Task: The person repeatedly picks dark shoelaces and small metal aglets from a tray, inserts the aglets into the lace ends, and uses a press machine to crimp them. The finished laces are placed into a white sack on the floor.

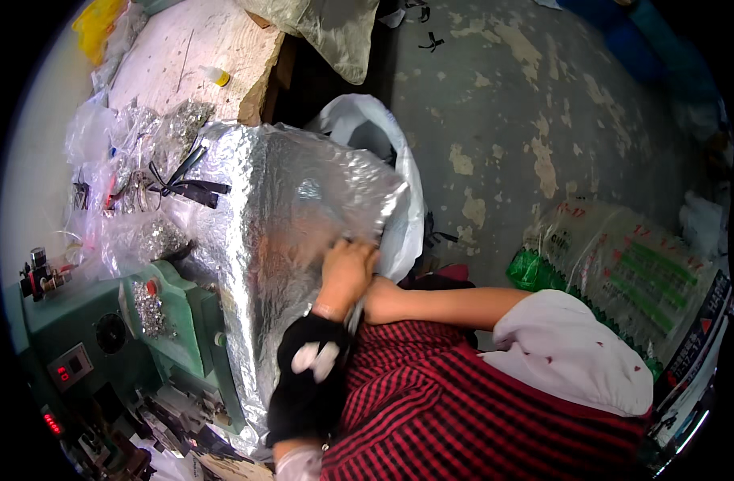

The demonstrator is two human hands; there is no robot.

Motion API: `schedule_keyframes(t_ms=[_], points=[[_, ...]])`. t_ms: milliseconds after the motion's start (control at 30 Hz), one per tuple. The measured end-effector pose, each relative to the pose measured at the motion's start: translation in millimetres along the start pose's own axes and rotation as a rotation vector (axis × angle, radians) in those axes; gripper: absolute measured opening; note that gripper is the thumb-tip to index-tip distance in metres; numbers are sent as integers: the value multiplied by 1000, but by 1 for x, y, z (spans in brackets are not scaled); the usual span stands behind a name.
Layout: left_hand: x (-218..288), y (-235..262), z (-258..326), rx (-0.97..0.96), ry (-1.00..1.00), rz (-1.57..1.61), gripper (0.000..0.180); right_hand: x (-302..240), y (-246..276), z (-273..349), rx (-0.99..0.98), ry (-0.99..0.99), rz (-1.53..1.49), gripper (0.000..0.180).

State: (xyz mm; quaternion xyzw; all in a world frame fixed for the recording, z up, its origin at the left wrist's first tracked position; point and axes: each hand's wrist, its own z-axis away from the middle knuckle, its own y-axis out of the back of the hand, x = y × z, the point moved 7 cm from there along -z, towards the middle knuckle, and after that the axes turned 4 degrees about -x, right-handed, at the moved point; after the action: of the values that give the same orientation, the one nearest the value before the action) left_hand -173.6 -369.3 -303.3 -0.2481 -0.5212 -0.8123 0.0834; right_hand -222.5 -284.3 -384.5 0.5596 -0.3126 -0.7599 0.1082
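Note:
My left hand (347, 273), coming from a black sleeve cuff, is at the right edge of a silver foil cover (283, 172). Its fingers are curled together, and whatever may be in them is hidden. Close against its wrist lies my right hand (381, 301), whose fingers are out of sight behind the left hand. Just beyond both hands, a white plastic bag (411, 216) hangs open beside the foil-covered edge, with something dark inside. On the foil to the left rest black strap-like pieces (192, 186).
A green machine (171, 313) with small shiny parts in its tray stands at the left. Clear bags of metal pieces (155, 232) lie behind it. A yellow-labelled bottle (216, 76) is on the wooden board (159, 60). At right, a large clear sack (615, 260) is on the floor.

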Motion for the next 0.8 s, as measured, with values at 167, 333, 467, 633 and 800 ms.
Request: schedule_keyframes(t_ms=[167, 333, 467, 633, 800], points=[[-73, -93, 14, -179, 141, -607, 25, -1, 132, 53, -91, -172, -372, 50], [-74, -105, 21, -154, 74, -683, 26, 147, 253, 55, 528, -828, 393, 108], [-74, -92, 21, -110, 110, -604, 26, 198, 262, 33, 718, -1056, 89, 78], [-48, -86, 32, 125, -143, -549, 28, 107, 307, -9, 576, -585, 76, 35], [-81, -143, 29, -149, 63, -412, 26, 52, 267, 5, 443, -546, 270, 35]])
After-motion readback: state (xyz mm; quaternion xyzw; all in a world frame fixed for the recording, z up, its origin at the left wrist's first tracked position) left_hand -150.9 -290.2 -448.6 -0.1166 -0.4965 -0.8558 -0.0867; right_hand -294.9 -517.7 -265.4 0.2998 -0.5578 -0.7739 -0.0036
